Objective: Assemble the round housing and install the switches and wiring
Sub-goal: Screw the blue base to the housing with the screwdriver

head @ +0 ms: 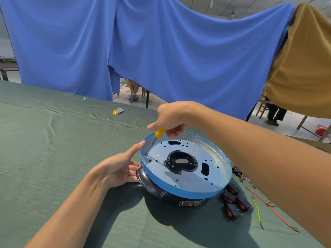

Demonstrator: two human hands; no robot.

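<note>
The round housing (180, 191), black below with a blue rim, lies upside down on the green cloth. A silver perforated plate (189, 178) fills its top, with a black part (180, 161) at the centre. My right hand (172, 119) grips a yellow-handled screwdriver (159, 133) whose tip rests at the plate's left edge. My left hand (118, 169) presses flat against the housing's left side, index finger on the rim. Several black and red rocker switches (234, 201) lie to the right, with a red wire (268, 206) and a yellow-green wire (258, 212).
A small yellow and grey object (118, 111) lies farther back on the green table cloth (53, 140). Blue and tan sheets hang behind the table. People's legs and chairs show beyond the sheets. More dark connectors (237, 171) sit behind the housing under my right arm.
</note>
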